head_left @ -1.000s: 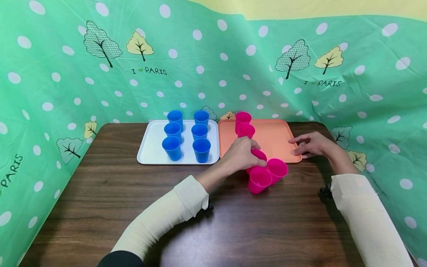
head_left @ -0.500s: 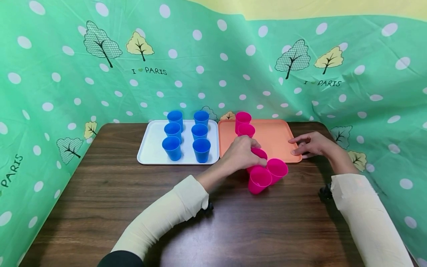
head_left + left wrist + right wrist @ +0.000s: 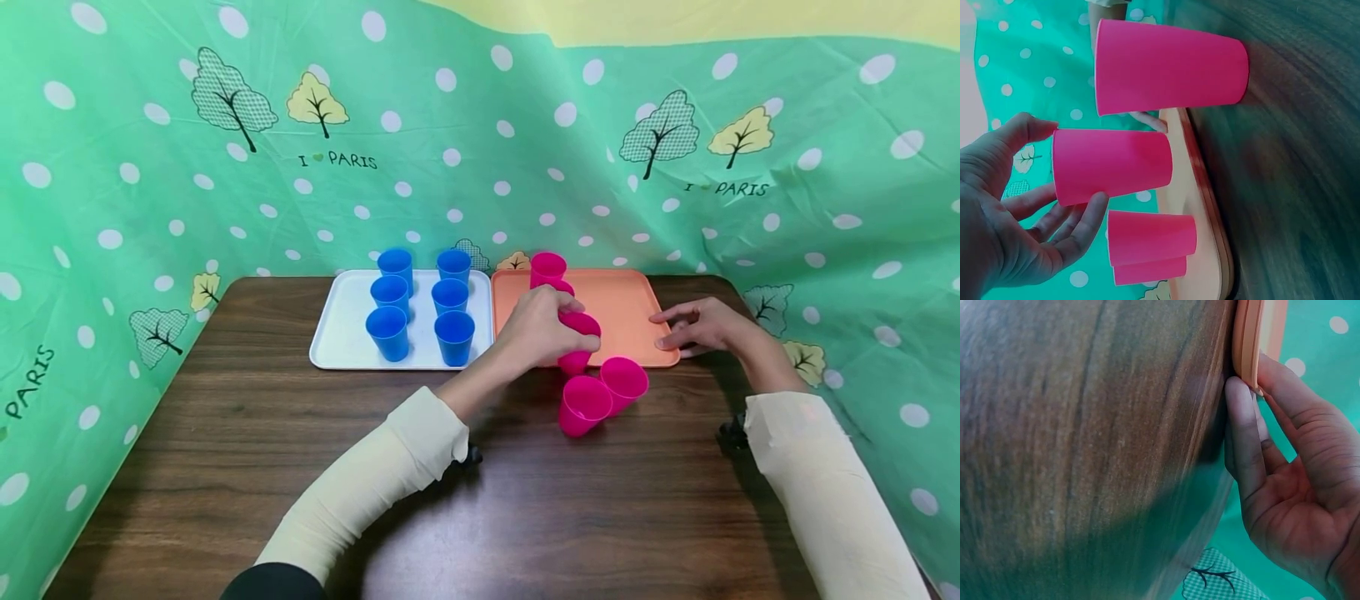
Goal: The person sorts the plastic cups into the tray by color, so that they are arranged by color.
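Note:
My left hand (image 3: 536, 332) grips a pink plastic cup (image 3: 1113, 164) near its rim, thumb on one side and fingers on the other. The cup is upright over the front edge of the orange tray (image 3: 618, 308). Toward the tray's back left stand two pink cups (image 3: 547, 267), the nearer one partly hidden by my left hand. Another two pink cups (image 3: 585, 406) stand close together on the table in front of the tray. At the tray's right side, my right hand (image 3: 1307, 469) pinches the edge between thumb and fingers.
A white tray (image 3: 341, 333) with several blue cups (image 3: 387, 335) in two columns lies directly left of the orange one. The brown wooden table (image 3: 525, 517) reaches back to a green dotted curtain (image 3: 480, 125).
My left hand has moved up and slightly away with its pink cup, from beside the two table cups to over the tray's front edge. The right hand keeps its place.

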The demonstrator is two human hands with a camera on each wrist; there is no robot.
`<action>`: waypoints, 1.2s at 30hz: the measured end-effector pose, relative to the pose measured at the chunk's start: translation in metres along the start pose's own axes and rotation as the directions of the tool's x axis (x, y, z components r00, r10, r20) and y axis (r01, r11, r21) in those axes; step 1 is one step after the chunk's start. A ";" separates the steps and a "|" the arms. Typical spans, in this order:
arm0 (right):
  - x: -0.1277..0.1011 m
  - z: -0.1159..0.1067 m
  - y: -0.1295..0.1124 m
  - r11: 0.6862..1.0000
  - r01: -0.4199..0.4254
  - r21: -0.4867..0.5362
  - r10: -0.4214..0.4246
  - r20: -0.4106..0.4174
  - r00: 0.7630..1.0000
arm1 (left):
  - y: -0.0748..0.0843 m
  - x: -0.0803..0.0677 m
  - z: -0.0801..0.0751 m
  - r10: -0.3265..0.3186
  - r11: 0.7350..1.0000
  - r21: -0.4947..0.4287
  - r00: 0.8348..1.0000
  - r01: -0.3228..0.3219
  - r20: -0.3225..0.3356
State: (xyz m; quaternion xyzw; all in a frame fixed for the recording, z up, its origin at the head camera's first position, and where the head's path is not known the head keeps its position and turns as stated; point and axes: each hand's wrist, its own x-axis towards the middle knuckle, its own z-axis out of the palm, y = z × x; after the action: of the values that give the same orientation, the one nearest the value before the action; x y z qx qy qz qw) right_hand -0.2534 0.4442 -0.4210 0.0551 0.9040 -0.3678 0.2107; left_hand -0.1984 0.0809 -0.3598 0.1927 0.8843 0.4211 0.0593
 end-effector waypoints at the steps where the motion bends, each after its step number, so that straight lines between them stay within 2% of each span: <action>1: -0.001 0.001 -0.001 1.000 -0.001 0.000 0.001 0.000 1.000 | 0.000 0.001 0.000 -0.001 1.000 0.002 1.000 0.001 -0.011; 7: -0.003 0.003 -0.003 1.000 -0.004 0.002 0.004 0.007 1.000 | -0.007 0.002 0.003 -0.006 1.000 0.007 0.998 0.006 -0.062; 19: -0.003 0.004 -0.004 1.000 -0.001 -0.005 0.001 0.006 1.000 | -0.019 0.007 0.011 -0.060 0.998 0.025 0.992 0.063 -0.110; 25: -0.003 0.002 -0.003 1.000 0.003 -0.003 -0.003 0.007 1.000 | -0.021 0.009 0.014 -0.052 0.997 0.054 0.991 0.059 -0.123; 36: -0.002 0.000 -0.003 1.000 -0.005 -0.014 0.005 -0.002 1.000 | -0.024 0.013 0.015 -0.040 0.998 0.036 0.990 0.045 -0.137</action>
State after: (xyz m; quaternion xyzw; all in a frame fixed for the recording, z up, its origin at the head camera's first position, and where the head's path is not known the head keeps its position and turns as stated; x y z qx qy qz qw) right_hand -0.2525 0.4422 -0.4182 0.0560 0.9066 -0.3611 0.2112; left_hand -0.2137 0.0830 -0.3870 0.1458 0.8982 0.4147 0.0041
